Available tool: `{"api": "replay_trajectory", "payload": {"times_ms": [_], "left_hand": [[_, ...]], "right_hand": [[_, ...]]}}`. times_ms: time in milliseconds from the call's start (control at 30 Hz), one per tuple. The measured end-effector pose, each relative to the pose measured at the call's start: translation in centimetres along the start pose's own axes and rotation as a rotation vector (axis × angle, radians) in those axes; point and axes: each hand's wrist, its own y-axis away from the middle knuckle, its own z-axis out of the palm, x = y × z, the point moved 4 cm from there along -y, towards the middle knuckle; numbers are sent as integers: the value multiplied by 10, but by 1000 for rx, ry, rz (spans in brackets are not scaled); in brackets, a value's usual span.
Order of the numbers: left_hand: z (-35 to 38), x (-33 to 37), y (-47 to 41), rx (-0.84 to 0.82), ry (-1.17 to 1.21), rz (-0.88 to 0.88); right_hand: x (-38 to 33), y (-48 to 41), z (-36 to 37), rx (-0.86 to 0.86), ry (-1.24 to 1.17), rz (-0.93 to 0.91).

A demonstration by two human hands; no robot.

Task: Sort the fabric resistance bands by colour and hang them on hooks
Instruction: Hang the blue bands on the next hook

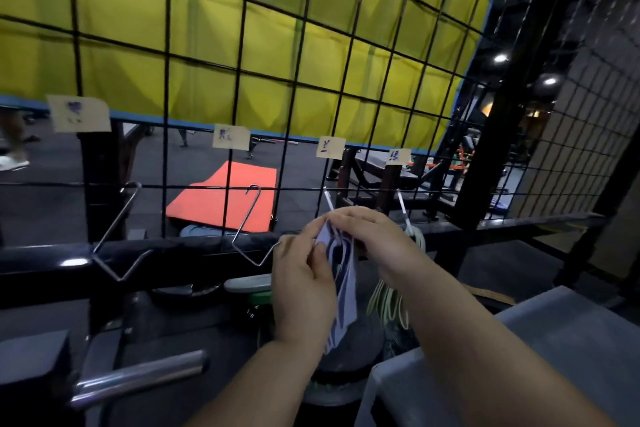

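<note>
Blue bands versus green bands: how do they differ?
The blue bands are held by the left hand and right hand at the third hook; the green bands hang unheld on the fourth hook. The blue look wider and flatter, the green thinner. Both dangle below the grid.

Grid (166, 54): upright, 12 o'clock.
Labels (231, 137): four in a row on grid, 10 to 1 o'clock.
Hooks (245, 218): four, one below each label.
Band (341, 274): at third hook (328, 199).
Bands (388, 298): on fourth hook (401, 205), 3 o'clock of band.
Mat (225, 198): on floor behind grid, 11 o'clock.
</note>
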Motion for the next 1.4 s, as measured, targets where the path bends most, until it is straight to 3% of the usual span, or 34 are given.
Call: {"api": "replay_trajectory", "payload": {"times_ms": [367, 633, 867, 1100, 1400], "left_hand": [[5, -5, 1, 35, 27, 49], [8, -1, 1, -122, 153, 2], [7, -4, -1, -127, 31, 32], [12, 2, 1, -177, -19, 62], [12, -3, -2, -103, -162, 222]], "right_hand": [[9, -10, -9, -23, -73, 46], [1, 5, -16, 20, 13, -34], [1, 24, -20, 87, 158, -133], [21, 27, -19, 97, -38, -7], [18, 27, -17, 74, -90, 18]]}}
